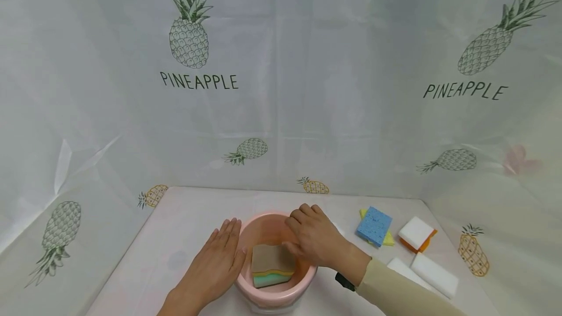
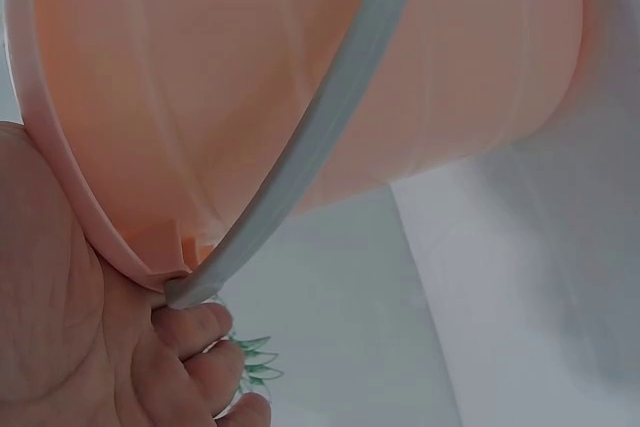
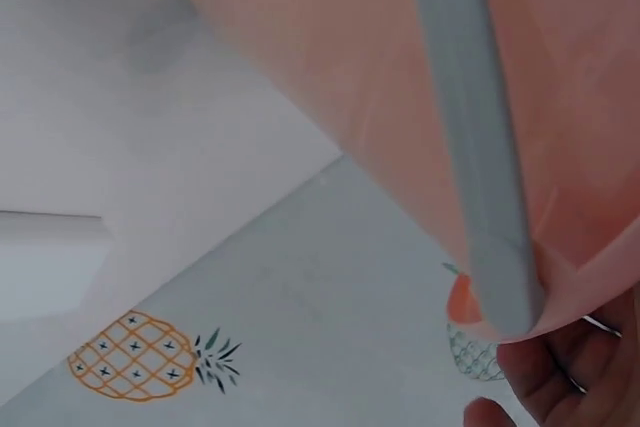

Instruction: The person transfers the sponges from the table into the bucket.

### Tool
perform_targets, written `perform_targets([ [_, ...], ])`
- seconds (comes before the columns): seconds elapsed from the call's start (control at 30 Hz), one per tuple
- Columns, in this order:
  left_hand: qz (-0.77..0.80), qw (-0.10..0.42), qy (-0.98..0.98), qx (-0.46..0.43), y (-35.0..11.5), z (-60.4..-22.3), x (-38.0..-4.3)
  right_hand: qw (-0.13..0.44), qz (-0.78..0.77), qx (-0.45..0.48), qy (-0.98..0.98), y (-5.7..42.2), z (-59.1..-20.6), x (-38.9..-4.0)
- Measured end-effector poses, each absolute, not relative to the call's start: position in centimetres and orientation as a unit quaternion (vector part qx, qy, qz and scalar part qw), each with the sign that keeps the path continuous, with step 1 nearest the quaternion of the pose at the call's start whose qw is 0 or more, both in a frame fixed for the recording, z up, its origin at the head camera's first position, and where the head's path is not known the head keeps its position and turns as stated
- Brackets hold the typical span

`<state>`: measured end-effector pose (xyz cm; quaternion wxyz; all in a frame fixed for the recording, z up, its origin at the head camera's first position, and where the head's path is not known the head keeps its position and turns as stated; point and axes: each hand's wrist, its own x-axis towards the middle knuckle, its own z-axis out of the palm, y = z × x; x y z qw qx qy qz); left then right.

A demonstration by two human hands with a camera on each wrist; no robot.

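A pink bucket stands upright at the front middle of the table. Its grey handle hangs down along the outside. Inside lies a stack of sponges: a brown sponge on top, with yellow and green layers under it. My left hand rests along the left rim, fingers straight and pointing away from me. At the right rim my right hand grips the bucket, its fingers curled and its thumb inside, close to the brown sponge. From the right wrist, several fingers show at the rim beside the handle joint.
To the right, a blue sponge lies across a yellow one. Beside it a white sponge sits on an orange one. Two white blocks lie nearer me. A pineapple-print sheet hangs behind the table.
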<state>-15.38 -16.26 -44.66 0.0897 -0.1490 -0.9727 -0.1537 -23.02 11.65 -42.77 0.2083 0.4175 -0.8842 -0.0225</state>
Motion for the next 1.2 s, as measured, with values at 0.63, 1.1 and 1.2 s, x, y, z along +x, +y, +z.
perform_targets([
  [0.63, -0.168, 0.083, -0.971, -0.147, -16.4, -44.8, -15.3, 0.367, 0.032, 0.23, -0.901, 23.6, -44.5, -25.0],
  [1.1, -0.172, 0.086, -0.969, -0.155, -16.4, -44.9, -15.2, 0.263, -0.009, 0.07, -0.962, 34.8, -48.4, -24.4],
  [1.2, -0.179, 0.085, -0.968, -0.156, -16.4, -44.7, -15.3, 0.226, -0.015, 0.046, -0.973, 36.2, -48.9, -24.3],
])
